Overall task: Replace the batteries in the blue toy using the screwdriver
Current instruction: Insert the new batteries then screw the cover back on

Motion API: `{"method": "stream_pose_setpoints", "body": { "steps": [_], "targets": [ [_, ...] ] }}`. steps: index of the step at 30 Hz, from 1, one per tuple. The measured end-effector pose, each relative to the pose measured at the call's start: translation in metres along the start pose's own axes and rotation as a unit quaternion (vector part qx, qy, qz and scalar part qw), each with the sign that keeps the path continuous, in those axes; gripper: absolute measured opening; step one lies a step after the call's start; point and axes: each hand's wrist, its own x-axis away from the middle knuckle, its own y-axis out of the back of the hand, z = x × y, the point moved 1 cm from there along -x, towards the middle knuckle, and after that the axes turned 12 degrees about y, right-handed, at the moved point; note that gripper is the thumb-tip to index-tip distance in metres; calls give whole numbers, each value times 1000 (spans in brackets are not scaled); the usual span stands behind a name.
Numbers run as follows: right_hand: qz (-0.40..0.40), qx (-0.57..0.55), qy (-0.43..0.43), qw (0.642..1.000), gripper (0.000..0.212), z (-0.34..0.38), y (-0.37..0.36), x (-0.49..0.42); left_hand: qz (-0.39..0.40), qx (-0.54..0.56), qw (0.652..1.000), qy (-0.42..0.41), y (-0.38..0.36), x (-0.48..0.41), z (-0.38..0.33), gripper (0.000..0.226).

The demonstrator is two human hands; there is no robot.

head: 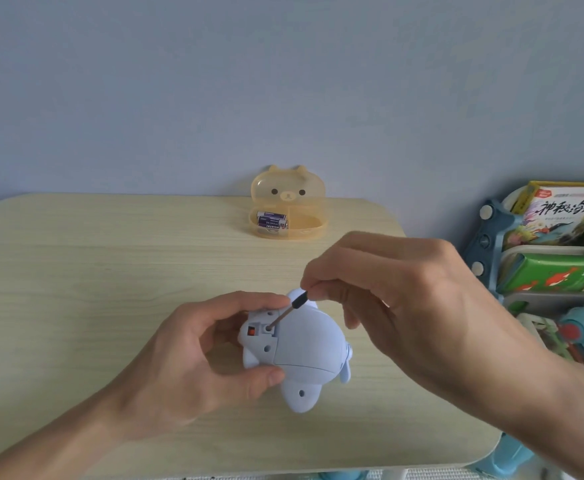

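The blue toy [304, 348] lies underside up on the wooden table [110, 271], its battery cover closed and a small orange switch showing. My left hand [193, 362] grips the toy's left end between thumb and fingers. My right hand [404, 299] pinches a small black-handled screwdriver [288, 311], whose tip sits in the screw hole by the cover's edge. Two purple batteries [272, 220] lie in the left compartment of an open yellow bear-faced box [304, 226] at the table's far edge.
A rack with colourful children's books [560, 237] and toys stands to the right of the table. A plain blue-grey wall rises behind the table. The table's front edge is rounded at the lower right.
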Motion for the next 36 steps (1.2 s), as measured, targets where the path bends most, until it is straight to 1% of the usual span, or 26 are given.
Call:
{"method": "stream_pose_setpoints", "body": {
  "steps": [1,2,4,5,6,9,11,13,14,16,19,22,25,27,30,32,36],
  "targets": [
    [-9,-2,3,1000,13,0,0,-1,-1,-3,1000,2,0,0,0,59],
    [-17,5,0,1000,15,0,-1,-1,0,-6,1000,3,0,0,1,60],
    [-18,19,-12,1000,31,0,-5,0,1,-7,1000,7,0,0,1,59],
    [-19,18,-18,999,34,1,-7,1,2,-4,1000,8,1,0,1,59],
    [-18,7,-32,999,32,2,-8,3,3,2,1000,8,1,0,1,58],
    [-20,-79,-83,993,17,3,-7,5,5,14,1000,7,1,-1,0,56],
    [-17,-99,-77,992,13,4,-4,5,1,14,1000,3,1,-1,0,56],
    [-2,-90,-51,995,5,5,-1,6,-5,11,1000,-1,1,-1,0,57],
    [11,-77,-44,996,7,5,1,7,-6,10,1000,-3,1,-1,0,57],
    [38,-40,-34,998,18,4,4,8,-9,7,1000,-4,1,-1,2,57],
    [39,19,-6,999,16,4,5,7,-5,9,1000,0,1,-2,3,58],
    [48,39,14,998,37,3,1,6,-1,5,1000,0,2,-2,4,59],
    [69,48,9,996,46,-2,1,8,3,7,1000,2,2,-3,5,59],
    [84,35,-2,996,41,-5,3,10,4,11,1000,5,2,-3,6,59],
    [97,24,3,995,24,-8,8,13,6,7,1000,8,2,-4,8,60],
    [78,20,-7,997,17,-12,15,15,7,3,1000,15,2,-4,10,60],
    [13,28,-44,999,9,-29,35,19,20,23,999,45,-2,-9,7,56]
  ]
}}
